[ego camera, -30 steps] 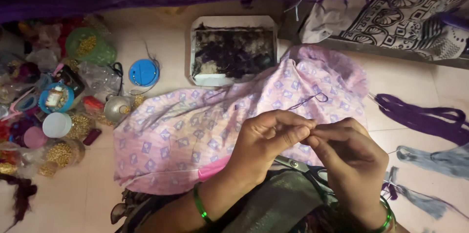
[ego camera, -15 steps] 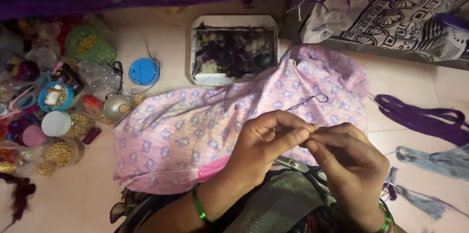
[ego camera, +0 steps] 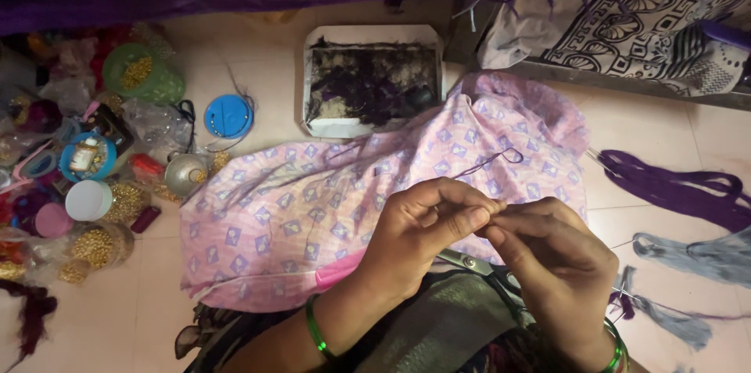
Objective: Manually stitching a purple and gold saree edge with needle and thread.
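Seen from above, a person sitting on the floor (ego camera: 258, 107) is working over a pink patterned cloth (ego camera: 313, 224) lying across the lap. The left hand (ego camera: 426, 232) and right hand (ego camera: 547, 263) are meeting fingertip to fingertip above the cloth's lower edge, both closed narrowly, pinching a dark thread (ego camera: 485, 163). The thread is running up from the fingers and curling into a small loop on the cloth. Whether a needle is held cannot be told. Green bangles are circling both wrists. Scissors (ego camera: 477, 267) are lying just under the hands. Beyond the cloth, a white tray (ego camera: 371, 33) is holding dark purple scraps. On the left, jars and tubs of gold beads (ego camera: 94, 244) are crowding together near a blue lid (ego camera: 228, 116). On the right, purple yarn (ego camera: 673, 189) and grey yarn (ego camera: 696, 252) are lying on the floor.
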